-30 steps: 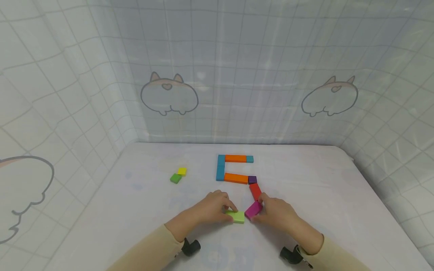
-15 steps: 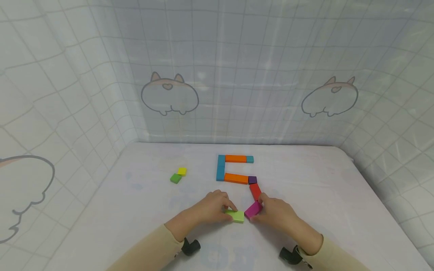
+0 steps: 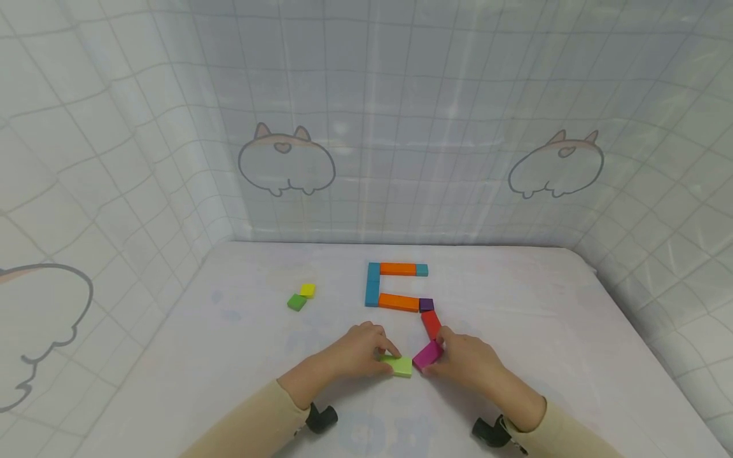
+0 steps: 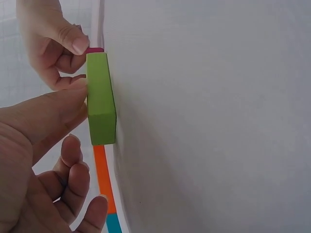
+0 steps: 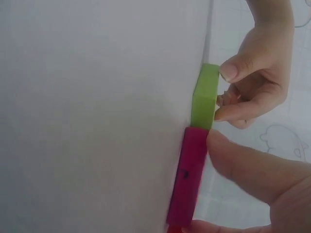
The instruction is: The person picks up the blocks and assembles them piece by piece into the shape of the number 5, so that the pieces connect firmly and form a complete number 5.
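My left hand [image 3: 357,351] pinches a light green block [image 3: 403,366] between thumb and fingers, flat on the white table. In the left wrist view the other left fingers curl loosely beside the green block [image 4: 100,97]. My right hand [image 3: 471,361] grips a magenta block [image 3: 427,355] by its ends, thumb at the near end. The magenta block lies slanted, its upper end by a red block [image 3: 431,324]. Its near corner is close to the green block's right end; whether they touch I cannot tell. Fingers partly cover both held blocks.
Beyond the hands, two orange blocks [image 3: 398,302], blue blocks [image 3: 373,284] and a small purple block [image 3: 426,305] form a line running to the red block. A yellow block [image 3: 307,291] and a green cube-like block [image 3: 296,302] lie at left. A tile-patterned sheet [image 3: 366,127] surrounds the table.
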Tool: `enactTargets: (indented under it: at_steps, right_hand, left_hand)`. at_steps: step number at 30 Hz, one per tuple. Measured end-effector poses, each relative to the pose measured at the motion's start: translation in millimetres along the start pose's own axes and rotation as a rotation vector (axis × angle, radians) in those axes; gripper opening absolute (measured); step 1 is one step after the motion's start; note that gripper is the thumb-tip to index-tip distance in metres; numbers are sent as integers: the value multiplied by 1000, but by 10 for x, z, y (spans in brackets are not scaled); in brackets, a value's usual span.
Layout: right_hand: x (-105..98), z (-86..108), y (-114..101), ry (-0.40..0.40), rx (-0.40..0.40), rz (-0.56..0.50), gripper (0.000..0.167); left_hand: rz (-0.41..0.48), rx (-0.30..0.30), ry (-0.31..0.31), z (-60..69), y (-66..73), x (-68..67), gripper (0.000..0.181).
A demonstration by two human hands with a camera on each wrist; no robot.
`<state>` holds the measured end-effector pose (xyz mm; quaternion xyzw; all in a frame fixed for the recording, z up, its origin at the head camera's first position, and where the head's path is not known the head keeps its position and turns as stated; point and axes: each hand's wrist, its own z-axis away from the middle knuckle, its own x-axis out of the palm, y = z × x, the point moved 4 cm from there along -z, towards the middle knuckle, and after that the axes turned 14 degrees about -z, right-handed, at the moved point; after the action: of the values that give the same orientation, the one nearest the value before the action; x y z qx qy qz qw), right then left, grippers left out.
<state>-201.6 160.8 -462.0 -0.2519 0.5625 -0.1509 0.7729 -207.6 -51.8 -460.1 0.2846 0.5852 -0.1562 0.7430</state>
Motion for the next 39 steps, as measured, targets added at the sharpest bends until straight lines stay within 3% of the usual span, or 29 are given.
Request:
enactTargets:
  at_steps: [6, 11, 16, 31, 39]
  right_hand:
    - [-59, -4, -6, 11, 5, -31, 52]
    - [-111, -4, -69, 15, -66, -83, 46]
    - [-152, 16, -170, 17, -136, -91, 40]
    - [-43, -24, -480, -88, -326, -127, 34]
    - [31, -46, -546, -111, -378, -127, 28]
  left_hand:
    - [2, -36, 6, 18, -11, -40, 28]
    - [27, -71, 21, 43, -45, -83, 27]
    - [40, -78, 79, 91, -112, -137, 27]
    - [95, -160, 234, 305, -400, -302, 30]
    - [104, -262, 292, 386, -612, -354, 31]
